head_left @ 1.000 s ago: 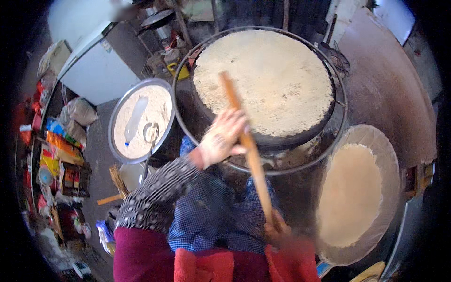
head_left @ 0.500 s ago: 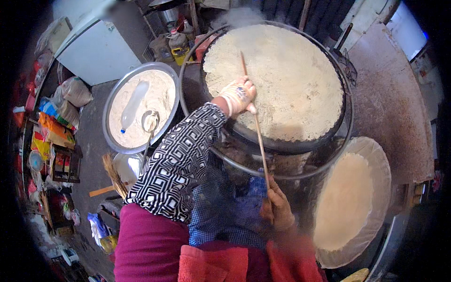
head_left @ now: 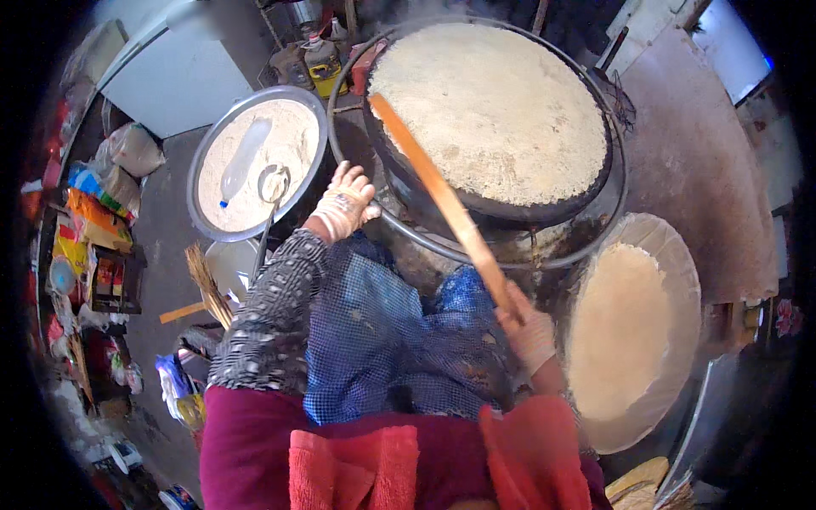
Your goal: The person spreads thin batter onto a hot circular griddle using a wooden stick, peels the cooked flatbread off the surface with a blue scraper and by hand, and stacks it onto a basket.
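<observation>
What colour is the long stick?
The stick is light orange-brown, seen best in the head view.

Soft light, pale glare upper right, black fisheye rim, blurred sleeve (head_left: 269, 304)

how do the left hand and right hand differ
The left hand holds nothing, its fingers extended; the right hand grips the near end of the wooden stick. The left hand lies farther forward, beside the metal basin; the right hand is closer to the body.
</observation>
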Motion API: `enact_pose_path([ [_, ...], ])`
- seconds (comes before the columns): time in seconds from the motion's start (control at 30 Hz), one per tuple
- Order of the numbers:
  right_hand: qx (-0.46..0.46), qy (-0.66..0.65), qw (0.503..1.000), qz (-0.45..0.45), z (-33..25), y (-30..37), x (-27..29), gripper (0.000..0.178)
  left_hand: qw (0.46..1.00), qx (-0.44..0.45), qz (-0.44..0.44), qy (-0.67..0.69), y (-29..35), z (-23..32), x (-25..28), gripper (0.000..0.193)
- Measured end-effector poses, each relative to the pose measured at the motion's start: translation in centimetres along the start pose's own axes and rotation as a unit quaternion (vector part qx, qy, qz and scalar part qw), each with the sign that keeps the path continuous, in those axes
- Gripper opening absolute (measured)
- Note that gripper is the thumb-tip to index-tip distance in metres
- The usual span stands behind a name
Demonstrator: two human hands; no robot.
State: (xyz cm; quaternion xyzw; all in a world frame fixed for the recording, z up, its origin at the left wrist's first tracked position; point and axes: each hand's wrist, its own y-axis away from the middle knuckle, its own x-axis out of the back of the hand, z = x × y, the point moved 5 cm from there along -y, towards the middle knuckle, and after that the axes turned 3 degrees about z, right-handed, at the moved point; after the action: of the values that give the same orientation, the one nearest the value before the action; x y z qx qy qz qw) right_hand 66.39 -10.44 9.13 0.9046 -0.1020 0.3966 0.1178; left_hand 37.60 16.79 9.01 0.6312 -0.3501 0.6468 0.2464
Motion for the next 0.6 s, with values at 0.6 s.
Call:
enact_pose_path([
  [0.6,-0.034,-0.213,0.947,-0.238,-10.3,5.3,-1.2,0.046,0.845,-0.113,0.166,0.496,8.8,28.1,-0.1,0.031],
])
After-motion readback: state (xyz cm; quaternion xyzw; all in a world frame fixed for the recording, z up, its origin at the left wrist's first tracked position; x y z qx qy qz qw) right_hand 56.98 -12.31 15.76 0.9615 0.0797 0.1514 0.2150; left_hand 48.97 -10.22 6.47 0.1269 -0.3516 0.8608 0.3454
